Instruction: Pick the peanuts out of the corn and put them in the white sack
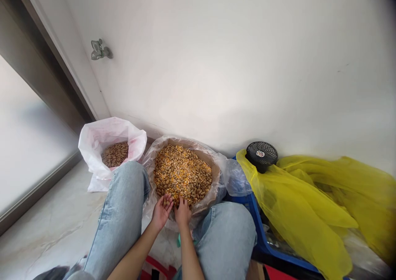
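**Left hand** (161, 212): fingers apart and curled; the view is poor, so I cannot tell if they pinch anything.
**Right hand** (182, 213): fingers together, tips in the pile.
**Pile**: corn kernels and brown beans (182, 170), mixed, in a plastic-lined sack (215, 168), just beyond both hands.
**Handling**: my fingertips work shallowly at the near edge.
**Nearby**: white plastic bag (93, 146) of brown beans (115, 154), left; black fan (261, 154), right.
**Writing**: fan's hub label (260, 153) unreadable.

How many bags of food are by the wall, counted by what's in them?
Speckled brown beans alone, white plastic bag: 1
Yellow corn kernels and brown beans mixed, clear plastic bag: 1
Total: 2
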A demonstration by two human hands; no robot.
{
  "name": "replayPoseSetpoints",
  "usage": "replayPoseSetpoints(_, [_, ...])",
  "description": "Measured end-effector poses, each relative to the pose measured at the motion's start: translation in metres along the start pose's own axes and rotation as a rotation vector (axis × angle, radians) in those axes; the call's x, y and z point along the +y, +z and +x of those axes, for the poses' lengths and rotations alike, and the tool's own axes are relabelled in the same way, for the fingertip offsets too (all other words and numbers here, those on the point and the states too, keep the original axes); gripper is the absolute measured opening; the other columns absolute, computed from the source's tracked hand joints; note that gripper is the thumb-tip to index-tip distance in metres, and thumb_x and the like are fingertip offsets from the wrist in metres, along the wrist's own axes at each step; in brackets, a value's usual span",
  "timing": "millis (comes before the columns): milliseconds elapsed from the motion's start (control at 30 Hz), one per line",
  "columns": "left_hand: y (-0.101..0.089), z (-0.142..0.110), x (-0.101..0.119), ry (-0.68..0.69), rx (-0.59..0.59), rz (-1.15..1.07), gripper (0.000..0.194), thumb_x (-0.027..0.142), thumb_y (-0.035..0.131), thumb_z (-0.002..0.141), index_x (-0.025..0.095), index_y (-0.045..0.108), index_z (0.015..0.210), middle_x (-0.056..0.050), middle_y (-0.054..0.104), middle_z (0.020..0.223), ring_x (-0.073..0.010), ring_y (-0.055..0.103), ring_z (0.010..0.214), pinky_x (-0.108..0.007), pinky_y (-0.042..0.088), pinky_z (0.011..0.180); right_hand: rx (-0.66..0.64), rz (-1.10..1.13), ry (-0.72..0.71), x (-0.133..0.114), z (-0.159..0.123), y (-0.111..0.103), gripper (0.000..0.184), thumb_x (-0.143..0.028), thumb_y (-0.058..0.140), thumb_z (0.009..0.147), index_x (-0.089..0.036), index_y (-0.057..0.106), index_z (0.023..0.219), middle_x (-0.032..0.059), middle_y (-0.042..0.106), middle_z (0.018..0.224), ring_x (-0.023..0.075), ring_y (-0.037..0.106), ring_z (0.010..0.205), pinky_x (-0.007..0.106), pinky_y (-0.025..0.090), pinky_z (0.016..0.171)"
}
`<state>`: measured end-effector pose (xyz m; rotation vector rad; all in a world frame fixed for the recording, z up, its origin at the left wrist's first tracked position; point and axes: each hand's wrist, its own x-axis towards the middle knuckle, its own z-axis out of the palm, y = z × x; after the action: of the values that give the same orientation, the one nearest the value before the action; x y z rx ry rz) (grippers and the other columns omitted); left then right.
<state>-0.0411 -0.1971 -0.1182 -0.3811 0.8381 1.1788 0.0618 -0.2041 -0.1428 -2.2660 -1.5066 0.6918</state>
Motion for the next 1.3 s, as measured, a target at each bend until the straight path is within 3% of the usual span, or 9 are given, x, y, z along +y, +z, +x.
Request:
replayPoseSetpoints(133, [-0.001, 0.000, 0.000, 0.012, -0.012, -0.022, 0.018, 0.011, 0.045, 0.077, 0.012, 0.058, 0.089, -0.008, 0.065, 0.084, -0.0155, 0.062, 0.078, -0.027, 0.052, 0.069, -0.069, -0.187, 0.007, -0.004, 0.000, 0.000, 0.041, -0.015, 0.048, 0.069, -0.021, 0.051, 0.109, 0.0136, 0.053, 0.105, 0.0242, 0.057, 0.086, 0.032, 0.040, 0.065])
replayPoseSetpoints(333, [-0.001, -0.002, 0.001, 0.014, 0.001, -0.060, 0.023, 0.011, 0.044, 0.077, 0.013, 0.058, 0.094, -0.008, 0.065, 0.081, -0.0152, 0.063, 0.077, -0.027, 0.052, 0.070, -0.101, -0.141, -0.017, -0.001, 0.003, -0.001, 0.029, -0.017, 0.042, 0.073, -0.021, 0.056, 0.098, 0.0100, 0.057, 0.096, 0.0201, 0.059, 0.077, 0.029, 0.040, 0.061])
replayPoseSetpoints(500, [-0.006, 0.001, 0.000, 0.018, -0.008, -0.061, 0.021, 0.011, 0.045, 0.077, 0.012, 0.057, 0.093, -0.008, 0.065, 0.080, -0.0154, 0.063, 0.077, -0.027, 0.052, 0.069, -0.172, -0.261, 0.015, -0.003, 0.003, 0.001, 0.037, -0.019, 0.050, 0.070, -0.022, 0.051, 0.106, 0.0108, 0.057, 0.103, 0.0201, 0.060, 0.081, 0.028, 0.040, 0.064])
replayPoseSetpoints(600, [-0.008, 0.002, 0.000, 0.024, -0.006, -0.069, 0.018, 0.012, 0.045, 0.077, 0.012, 0.057, 0.091, -0.008, 0.065, 0.080, -0.0157, 0.063, 0.077, -0.028, 0.052, 0.069, -0.186, -0.218, 0.030, -0.003, 0.006, 0.000, 0.028, -0.017, 0.047, 0.070, -0.021, 0.055, 0.096, 0.0091, 0.058, 0.099, 0.0198, 0.060, 0.081, 0.029, 0.040, 0.065])
replayPoseSetpoints(733, [-0.007, 0.001, 0.000, 0.036, -0.008, -0.084, 0.018, 0.012, 0.044, 0.077, 0.012, 0.057, 0.089, -0.008, 0.065, 0.080, -0.0163, 0.063, 0.078, -0.028, 0.052, 0.069, -0.071, 0.411, 0.088, -0.002, 0.013, -0.002, 0.012, -0.017, 0.051, 0.063, -0.020, 0.057, 0.074, 0.0045, 0.061, 0.084, 0.0185, 0.057, 0.082, 0.028, 0.041, 0.069])
replayPoseSetpoints(900, [-0.005, 0.001, 0.001, 0.036, -0.006, -0.089, 0.018, 0.012, 0.045, 0.077, 0.012, 0.058, 0.089, -0.008, 0.065, 0.081, -0.0165, 0.062, 0.078, -0.029, 0.052, 0.069, -0.075, 1.327, 0.352, -0.001, 0.017, -0.005, 0.018, -0.028, 0.053, 0.064, -0.024, 0.055, 0.081, -0.0038, 0.061, 0.072, 0.0113, 0.057, 0.064, 0.024, 0.045, 0.059])
replayPoseSetpoints(1000, [-0.004, 0.000, 0.001, 0.028, -0.002, -0.087, 0.018, 0.011, 0.045, 0.076, 0.012, 0.058, 0.088, -0.008, 0.065, 0.080, -0.0167, 0.062, 0.078, -0.029, 0.052, 0.070, -0.088, 1.824, 0.481, 0.001, 0.016, -0.009, 0.013, -0.025, 0.055, 0.063, -0.024, 0.055, 0.076, -0.0048, 0.062, 0.070, 0.0080, 0.056, 0.057, 0.021, 0.044, 0.054])
replayPoseSetpoints(1133, [-0.002, -0.001, 0.002, 0.025, 0.005, -0.078, 0.018, 0.011, 0.046, 0.075, 0.013, 0.058, 0.088, -0.008, 0.065, 0.080, -0.0166, 0.062, 0.078, -0.030, 0.051, 0.070, -0.123, 2.049, 0.419, 0.002, 0.016, -0.014, 0.009, -0.024, 0.052, 0.067, -0.022, 0.058, 0.074, -0.0019, 0.065, 0.071, 0.0079, 0.057, 0.059, 0.020, 0.044, 0.050])
replayPoseSetpoints(1300, [-0.001, -0.003, 0.001, 0.022, 0.004, -0.078, 0.018, 0.012, 0.045, 0.076, 0.013, 0.058, 0.088, -0.007, 0.065, 0.081, -0.0162, 0.062, 0.078, -0.029, 0.051, 0.070, -0.240, 2.039, 0.440, -0.007, 0.012, -0.019, 0.014, -0.027, 0.050, 0.072, -0.023, 0.060, 0.082, -0.0005, 0.066, 0.080, 0.0099, 0.061, 0.073, 0.025, 0.050, 0.063])
